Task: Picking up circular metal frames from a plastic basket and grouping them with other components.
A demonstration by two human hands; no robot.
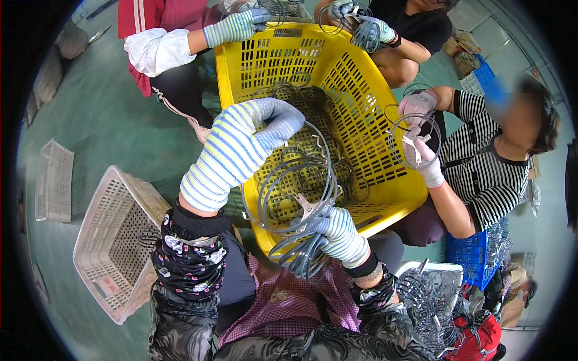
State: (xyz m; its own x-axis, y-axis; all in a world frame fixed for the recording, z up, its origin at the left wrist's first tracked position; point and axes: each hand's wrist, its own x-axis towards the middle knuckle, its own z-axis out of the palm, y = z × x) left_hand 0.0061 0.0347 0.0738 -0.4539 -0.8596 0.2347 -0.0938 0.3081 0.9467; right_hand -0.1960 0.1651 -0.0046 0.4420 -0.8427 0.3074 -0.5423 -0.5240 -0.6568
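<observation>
My left hand (247,141), in a blue, white and yellow striped glove, is raised over the near left part of a yellow perforated basket (367,102). Its fingers are curled closed at the end of a thin grey cable loop (330,162). At the basket's near rim, my right hand (343,236), in a similar glove, is closed round a bundle of coiled grey cables (301,256). A pale, forked metal-looking piece (308,207) sticks up by its fingertips, inside the loops. More dark coiled cables (313,111) lie on the basket's bottom.
Three gloved people sit round the basket; the one at right holds a cable coil (394,141). A white crate (99,207) stands on the green floor to my left. At my right are a white tray (451,274) heaped with cables, a blue crate (460,256) and a red bag (481,340).
</observation>
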